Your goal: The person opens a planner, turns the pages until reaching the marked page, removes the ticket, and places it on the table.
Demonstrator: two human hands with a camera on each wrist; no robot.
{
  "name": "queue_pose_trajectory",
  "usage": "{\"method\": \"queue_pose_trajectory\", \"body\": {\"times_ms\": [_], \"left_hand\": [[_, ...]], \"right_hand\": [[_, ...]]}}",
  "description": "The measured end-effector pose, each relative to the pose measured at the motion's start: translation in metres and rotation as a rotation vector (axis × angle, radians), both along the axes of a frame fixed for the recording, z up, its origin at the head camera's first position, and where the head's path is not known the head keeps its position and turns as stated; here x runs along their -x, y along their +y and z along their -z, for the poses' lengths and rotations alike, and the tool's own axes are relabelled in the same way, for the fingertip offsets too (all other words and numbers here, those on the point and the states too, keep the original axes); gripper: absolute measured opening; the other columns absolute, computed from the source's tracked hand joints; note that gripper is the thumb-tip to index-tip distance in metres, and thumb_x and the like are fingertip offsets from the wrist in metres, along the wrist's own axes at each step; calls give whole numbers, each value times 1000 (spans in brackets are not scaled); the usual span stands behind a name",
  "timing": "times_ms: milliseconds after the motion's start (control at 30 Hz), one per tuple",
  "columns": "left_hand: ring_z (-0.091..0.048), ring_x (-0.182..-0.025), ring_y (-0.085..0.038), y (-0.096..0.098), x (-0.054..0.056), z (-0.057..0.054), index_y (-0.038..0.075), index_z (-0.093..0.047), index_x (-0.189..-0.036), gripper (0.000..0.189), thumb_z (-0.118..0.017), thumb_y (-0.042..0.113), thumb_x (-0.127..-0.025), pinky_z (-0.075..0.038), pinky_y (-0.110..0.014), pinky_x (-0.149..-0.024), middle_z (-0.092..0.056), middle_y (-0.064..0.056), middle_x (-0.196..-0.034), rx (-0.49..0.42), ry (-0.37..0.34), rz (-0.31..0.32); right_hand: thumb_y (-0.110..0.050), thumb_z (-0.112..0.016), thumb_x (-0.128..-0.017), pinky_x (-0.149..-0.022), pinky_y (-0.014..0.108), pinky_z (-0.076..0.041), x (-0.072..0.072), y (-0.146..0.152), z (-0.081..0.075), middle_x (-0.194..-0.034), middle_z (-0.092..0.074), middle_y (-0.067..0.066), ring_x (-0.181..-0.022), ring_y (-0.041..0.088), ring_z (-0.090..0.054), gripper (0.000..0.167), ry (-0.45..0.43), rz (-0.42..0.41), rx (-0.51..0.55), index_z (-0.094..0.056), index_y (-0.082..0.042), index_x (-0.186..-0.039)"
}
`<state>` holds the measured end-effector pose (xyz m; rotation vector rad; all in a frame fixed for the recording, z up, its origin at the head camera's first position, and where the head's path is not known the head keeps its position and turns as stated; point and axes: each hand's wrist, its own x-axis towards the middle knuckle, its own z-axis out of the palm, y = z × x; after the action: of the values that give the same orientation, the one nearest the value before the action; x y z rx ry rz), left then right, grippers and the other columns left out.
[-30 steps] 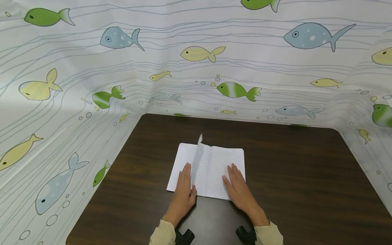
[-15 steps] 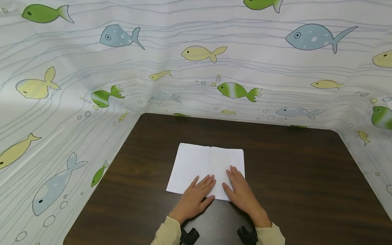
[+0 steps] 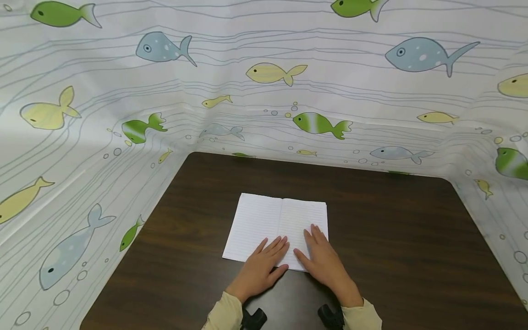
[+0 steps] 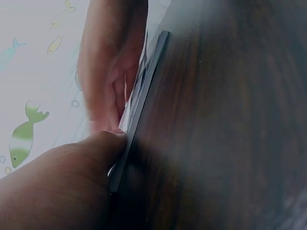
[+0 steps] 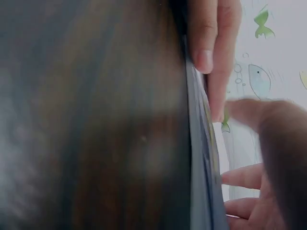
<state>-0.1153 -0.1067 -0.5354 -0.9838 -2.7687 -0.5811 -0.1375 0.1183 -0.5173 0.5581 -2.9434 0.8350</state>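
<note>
A lined notebook (image 3: pixel 260 215) lies spread flat on the dark wooden table, its centre fold running between two pages without visible writing. My left hand (image 3: pixel 264 266) rests near the fold at the lower edge, fingers straight and spread, thumb along that edge. On the right page, my right hand (image 3: pixel 323 261) lies with fingers extended and thumb pointing toward the fold. In the left wrist view the notebook's edge (image 4: pixel 144 103) shows side-on, with the left thumb against it. The right wrist view shows the stacked page edges (image 5: pixel 204 143) with fingers of both hands over them.
The dark wood-grain table (image 3: pixel 392 238) extends around the notebook. A white sheet (image 3: pixel 231 27) printed with fish borders its back and sides. Black wrist straps (image 3: pixel 253 318) sit by the cream sleeves (image 3: pixel 226 311).
A raised page between the two halves has come down flat on the left. My left hand has moved right, from the left page to near the fold; the right hand has hardly shifted.
</note>
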Motion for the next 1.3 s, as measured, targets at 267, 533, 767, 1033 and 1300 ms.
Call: {"method": "queue_pose_trajectory", "body": {"times_ms": [267, 533, 767, 1033, 1300], "left_hand": [[-33, -153, -25, -3, 0, -1, 6, -38, -160, 80, -67, 49, -99, -27, -47, -124, -33, -10, -167, -181, -179, -41], [-37, -148, -39, -6, 1, -1, 5, -25, -164, 84, -73, 22, -98, -38, -54, -117, -30, -15, -168, -293, -247, -104], [-21, -156, -36, -6, 0, 4, -6, -18, -162, 87, -67, 2, -91, -23, -37, -126, -18, -28, -168, -306, -152, -72], [-18, -157, -34, -4, 2, 2, -3, -12, -164, 102, -71, 0, -80, -8, -17, -123, -14, -28, -169, -417, -33, -123], [-15, -157, -40, -3, 7, 1, -4, -20, -162, 112, -54, -16, -56, -9, -49, -128, -18, -31, -167, -364, 224, -200]], "right_hand": [[-62, -61, -96, -121, 68, -18, -3, -11, 3, -166, -22, 30, -155, 47, -16, 90, -138, -10, 53, -42, 2, -155], [-58, -58, -100, -124, 64, -15, 0, -20, 1, -166, -21, 30, -156, 45, -16, 84, -138, -30, 115, -40, 2, -157], [-31, -45, -111, -122, 66, -17, 1, -11, 7, -161, -30, 35, -153, 51, -20, 55, -51, 59, 258, -48, 8, -150], [-34, -33, -114, -123, 66, -12, 3, 4, 8, -167, -21, 29, -155, 46, -15, 62, -104, 117, 341, -27, 7, -160], [-31, -31, -115, -125, 61, -11, 3, 5, 9, -168, -21, 26, -157, 42, -14, 59, -105, 112, 308, -26, 6, -160]]}}
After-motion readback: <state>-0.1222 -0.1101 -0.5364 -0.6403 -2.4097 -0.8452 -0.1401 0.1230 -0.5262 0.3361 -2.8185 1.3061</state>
